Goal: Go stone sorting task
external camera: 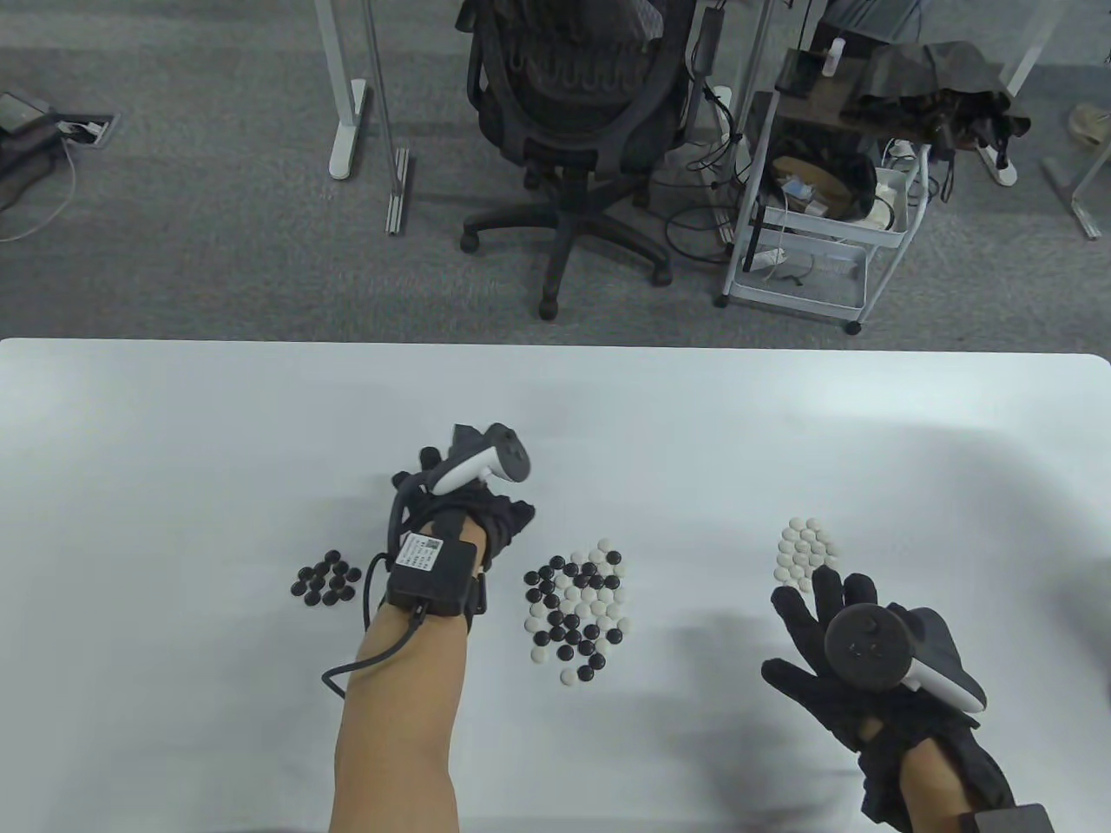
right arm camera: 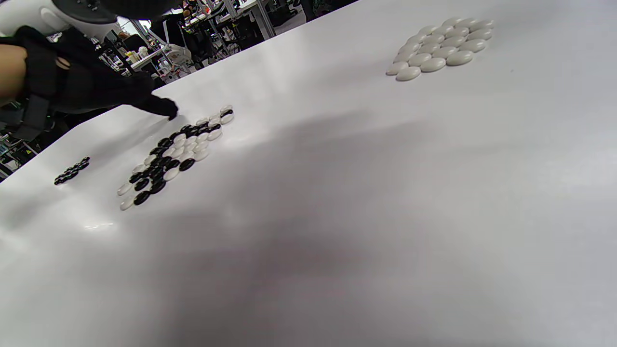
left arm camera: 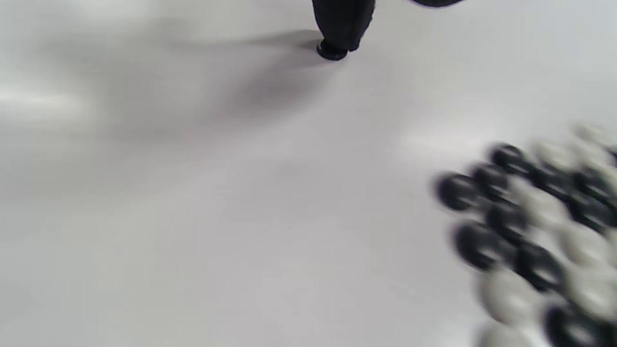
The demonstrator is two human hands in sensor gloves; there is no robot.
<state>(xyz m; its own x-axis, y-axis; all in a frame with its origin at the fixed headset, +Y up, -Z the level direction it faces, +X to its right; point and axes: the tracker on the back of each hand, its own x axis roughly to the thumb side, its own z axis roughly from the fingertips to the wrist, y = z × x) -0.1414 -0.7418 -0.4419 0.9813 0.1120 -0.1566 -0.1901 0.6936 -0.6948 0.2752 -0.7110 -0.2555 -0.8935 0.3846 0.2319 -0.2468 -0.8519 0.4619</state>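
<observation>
- Where the white table (external camera: 174, 416) spreads widest, a mixed pile of black and white stones (external camera: 577, 612) lies at its middle, its long axis running toward the far edge.
- Black stones (external camera: 326, 580) cluster on the left; white stones (external camera: 805, 554) on the right.
- Left hand (external camera: 473, 508), beside the mixed pile, has a fingertip (left arm camera: 340, 29) on one black stone (left arm camera: 330, 51); its label is unreadable.
- Right hand (external camera: 833, 659) hovers, fingers spread, near the white stones.

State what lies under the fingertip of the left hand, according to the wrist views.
In the left wrist view, a single black stone sits under one fingertip of the left hand, on the white table. The fingertip covers part of it. The table view hides this spot.
</observation>
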